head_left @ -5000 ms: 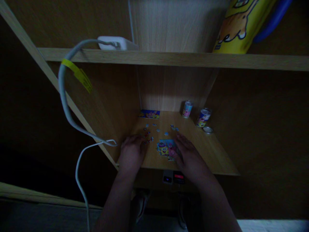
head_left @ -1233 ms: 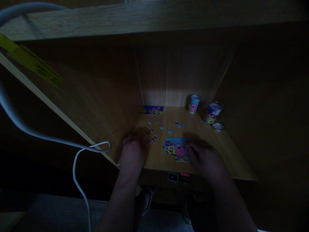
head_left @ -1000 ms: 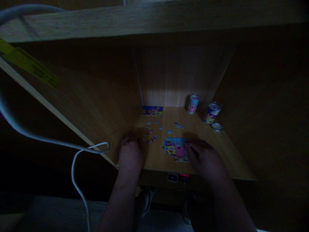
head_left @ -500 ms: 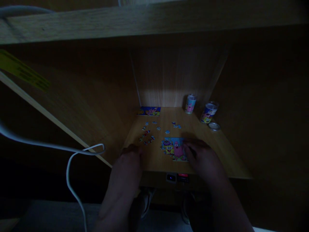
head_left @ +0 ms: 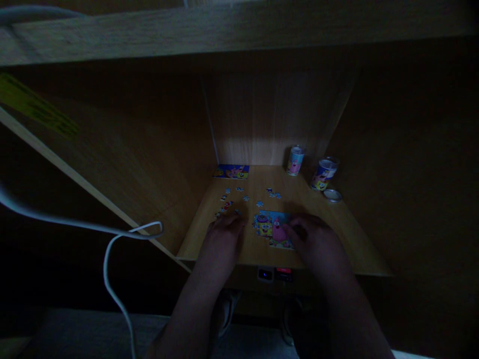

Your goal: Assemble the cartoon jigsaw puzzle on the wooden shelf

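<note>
Where a dim wooden desk unit closes in on three sides, a broad shelf board (head_left: 239, 32) crosses the far top of the view, and below it a back panel (head_left: 262, 119) rises behind a light oak table (head_left: 258, 257). Off to the left, a white cable (head_left: 106, 279) loops down past the table's left side toward the floor, and a yellow tag (head_left: 37, 104) is visible on the left wall, too dim to read. On the table, near the front edge and right of centre, lies a part-built cartoon jigsaw puzzle (head_left: 267, 227), with a pink starfish figure and a yellow sponge figure showing. Farther back stand two printed cans, the left can (head_left: 295, 161) against the back panel and the right can (head_left: 324, 174) just beyond it, with a small round metal lid (head_left: 333, 195) lying beside the right one. A small picture card (head_left: 231, 171) lies against the far edge, and loose puzzle pieces (head_left: 235, 197) are scattered across the far left. The right hand (head_left: 314, 239) rests with curled fingers on the puzzle's right edge, and the left hand (head_left: 222, 239) lies flat-fingered beside the puzzle, among the nearest pieces. Whether either hand pinches a piece cannot be told in this light.
</note>
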Demonstrator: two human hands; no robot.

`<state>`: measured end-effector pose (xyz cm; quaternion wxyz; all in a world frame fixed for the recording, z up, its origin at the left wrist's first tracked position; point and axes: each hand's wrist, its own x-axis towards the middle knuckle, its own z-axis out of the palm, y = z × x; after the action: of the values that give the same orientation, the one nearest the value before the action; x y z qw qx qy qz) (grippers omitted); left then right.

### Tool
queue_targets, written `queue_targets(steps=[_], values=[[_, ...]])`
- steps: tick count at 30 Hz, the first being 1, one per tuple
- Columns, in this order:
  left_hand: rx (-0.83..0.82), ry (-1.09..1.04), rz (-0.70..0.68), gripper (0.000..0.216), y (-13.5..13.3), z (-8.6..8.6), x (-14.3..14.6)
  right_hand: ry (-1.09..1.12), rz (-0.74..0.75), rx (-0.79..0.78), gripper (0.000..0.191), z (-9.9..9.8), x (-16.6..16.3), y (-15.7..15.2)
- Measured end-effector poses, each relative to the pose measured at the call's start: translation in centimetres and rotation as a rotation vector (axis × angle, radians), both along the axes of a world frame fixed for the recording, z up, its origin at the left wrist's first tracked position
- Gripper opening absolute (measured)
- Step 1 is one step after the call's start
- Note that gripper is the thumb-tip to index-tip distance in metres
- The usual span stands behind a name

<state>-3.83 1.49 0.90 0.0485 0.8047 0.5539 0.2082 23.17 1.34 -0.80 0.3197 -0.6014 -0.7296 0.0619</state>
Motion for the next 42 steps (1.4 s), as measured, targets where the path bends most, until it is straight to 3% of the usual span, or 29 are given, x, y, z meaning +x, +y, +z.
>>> queue_targets(steps=[6,13,19,24,31,34,42], values=[[0.119,-0.048,0.027,0.023,0.2,-0.6,0.3,0.055,0.084,-0.017,0.008,0.0,0.2,0.2],[0.139,-0.002,0.121,0.032,0.4,-1.0,0.3,0.094,0.103,-0.034,0.011,0.1,0.3,0.3],[0.102,0.015,0.044,0.033,-0.1,-0.3,0.6,0.105,0.094,-0.037,0.015,0.1,0.3,0.3],[0.084,0.068,0.056,0.038,0.8,0.0,1.4,0.1,0.095,-0.002,0.017,0.1,0.3,0.3],[0.067,0.049,-0.142,0.055,3.2,-0.3,2.3,0.067,0.089,0.004,0.014,0.0,0.3,0.4],[0.043,0.04,-0.17,0.051,3.2,-0.4,2.3,0.06,0.093,-0.008,0.015,-0.1,0.3,0.5],[0.069,-0.008,-0.062,0.025,4.2,0.3,1.7,0.076,0.104,-0.002,0.015,-0.2,0.4,0.5]])
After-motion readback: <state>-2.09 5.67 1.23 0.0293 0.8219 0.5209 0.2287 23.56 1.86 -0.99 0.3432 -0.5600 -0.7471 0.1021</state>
